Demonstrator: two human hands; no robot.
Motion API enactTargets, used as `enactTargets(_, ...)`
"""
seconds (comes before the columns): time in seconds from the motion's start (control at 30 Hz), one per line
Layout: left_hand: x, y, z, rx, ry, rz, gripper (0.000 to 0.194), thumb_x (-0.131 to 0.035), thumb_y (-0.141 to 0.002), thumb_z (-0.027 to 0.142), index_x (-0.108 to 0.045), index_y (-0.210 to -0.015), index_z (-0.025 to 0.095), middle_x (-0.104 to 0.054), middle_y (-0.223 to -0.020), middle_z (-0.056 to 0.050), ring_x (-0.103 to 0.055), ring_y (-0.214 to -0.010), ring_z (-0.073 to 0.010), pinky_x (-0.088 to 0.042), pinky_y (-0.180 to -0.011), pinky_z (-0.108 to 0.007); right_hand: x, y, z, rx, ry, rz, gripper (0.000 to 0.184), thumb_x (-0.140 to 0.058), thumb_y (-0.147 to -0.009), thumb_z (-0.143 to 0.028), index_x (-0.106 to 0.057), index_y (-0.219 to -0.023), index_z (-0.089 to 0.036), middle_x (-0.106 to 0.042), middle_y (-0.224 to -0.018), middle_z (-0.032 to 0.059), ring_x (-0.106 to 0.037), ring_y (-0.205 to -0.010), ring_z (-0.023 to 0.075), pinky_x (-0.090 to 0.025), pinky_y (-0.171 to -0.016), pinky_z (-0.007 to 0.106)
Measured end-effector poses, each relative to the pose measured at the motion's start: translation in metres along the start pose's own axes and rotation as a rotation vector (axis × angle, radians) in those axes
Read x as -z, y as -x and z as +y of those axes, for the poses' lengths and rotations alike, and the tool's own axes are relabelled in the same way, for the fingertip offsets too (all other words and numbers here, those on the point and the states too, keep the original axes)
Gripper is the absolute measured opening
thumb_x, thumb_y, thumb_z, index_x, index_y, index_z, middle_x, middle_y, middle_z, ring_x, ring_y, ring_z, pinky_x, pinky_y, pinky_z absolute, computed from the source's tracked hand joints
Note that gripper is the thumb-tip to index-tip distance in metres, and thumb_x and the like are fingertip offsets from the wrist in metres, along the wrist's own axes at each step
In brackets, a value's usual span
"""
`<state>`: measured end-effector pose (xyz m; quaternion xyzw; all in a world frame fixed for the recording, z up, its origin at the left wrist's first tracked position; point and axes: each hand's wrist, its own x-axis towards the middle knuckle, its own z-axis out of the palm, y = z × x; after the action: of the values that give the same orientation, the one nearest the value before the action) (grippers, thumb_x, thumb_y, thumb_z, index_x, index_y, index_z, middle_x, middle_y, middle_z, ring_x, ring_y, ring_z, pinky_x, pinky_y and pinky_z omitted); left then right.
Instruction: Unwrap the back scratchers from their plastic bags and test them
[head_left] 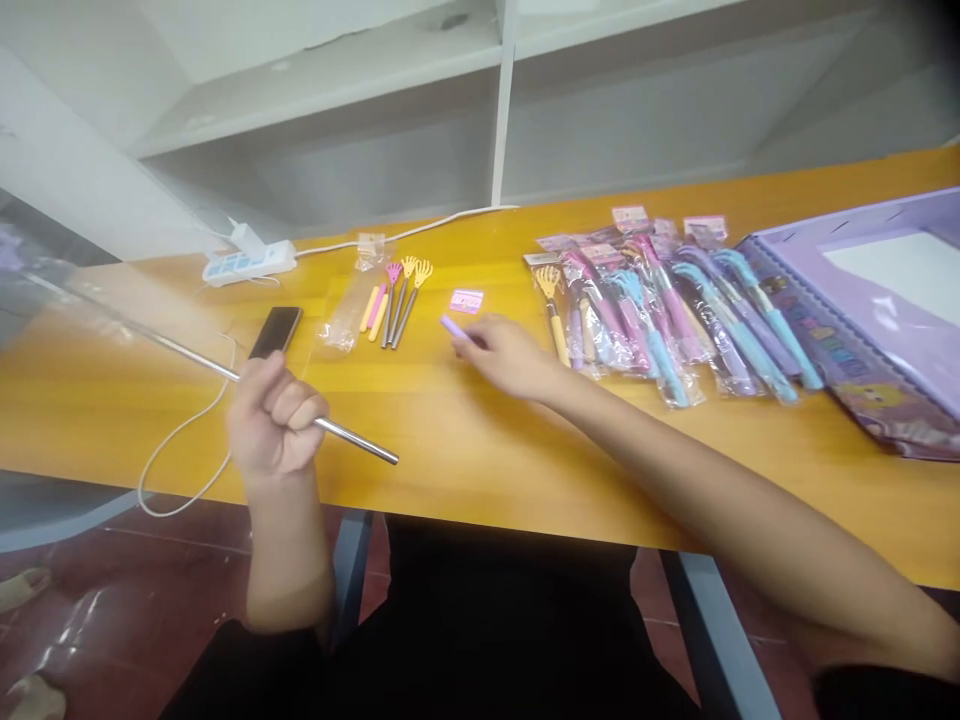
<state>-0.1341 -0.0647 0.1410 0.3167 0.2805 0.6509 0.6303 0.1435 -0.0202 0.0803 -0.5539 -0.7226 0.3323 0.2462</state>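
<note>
My left hand (274, 415) is closed around an extended thin metal rod (356, 442) of a back scratcher. The rod slants up to the left, where its purple head (10, 250) is blurred at the frame edge. Between thumb and fingers, my right hand (506, 355) pinches a small purple handle sleeve (454, 327) just above the table. Behind that hand lies a pink-and-white card (466, 301). Left of it are back scratchers with yellow heads (423, 270) and a pink head (393, 271), their metal rods bare, beside loose yellow and pink sleeves (378, 316).
Bagged back scratchers (652, 310) are heaped right of my right hand, beside a purple printed box (847, 330). A clear plastic bag (345, 310), a phone (276, 332) and a white power strip (250, 262) with a cable lie to the left. Shelving (503, 110) stands behind the table.
</note>
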Motion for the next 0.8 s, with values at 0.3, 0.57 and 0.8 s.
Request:
enactTargets(0.3, 0.026, -0.013, -0.040, 0.275, -0.030, -0.078, 0.064, -0.066, -0.090, 0.003, -0.009, -0.067, 0.021, 0.006, -0.060, 0.012, 0.010, -0.045, -0.0037, 0.003, -0.040, -0.019, -0.065, -0.145, -0.050, 0.028, 0.158, 0.049, 0.046, -0.047, -0.108, -0.025, -0.046, -0.151, -0.006, -0.075, -0.126, 0.0206, -0.071, -0.105, 0.0252, -0.052, -0.087, 0.030)
enactTargets(0.57, 0.040, -0.019, -0.052, 0.365, -0.014, -0.005, 0.066, -0.069, -0.088, 0.005, -0.007, -0.074, 0.023, 0.006, -0.062, 0.012, 0.010, -0.047, -0.0036, -0.008, -0.040, -0.014, -0.083, -0.184, -0.056, -0.016, 0.286, -0.020, 0.028, -0.051, -0.102, -0.014, -0.075, -0.114, -0.003, -0.075, -0.122, 0.0309, -0.072, -0.115, 0.0363, -0.052, -0.095, 0.043)
enactTargets(0.8, 0.037, -0.020, -0.051, 0.481, -0.056, -0.085, 0.061, -0.075, -0.086, 0.013, -0.017, -0.072, 0.023, -0.004, -0.063, 0.013, 0.003, -0.048, -0.0034, -0.012, -0.042, -0.014, -0.061, -0.131, -0.031, 0.119, 0.191, 0.090, 0.042, -0.035, -0.113, -0.032, -0.073, -0.114, -0.016, -0.078, -0.111, 0.0163, -0.071, -0.101, 0.0272, -0.049, -0.090, 0.035)
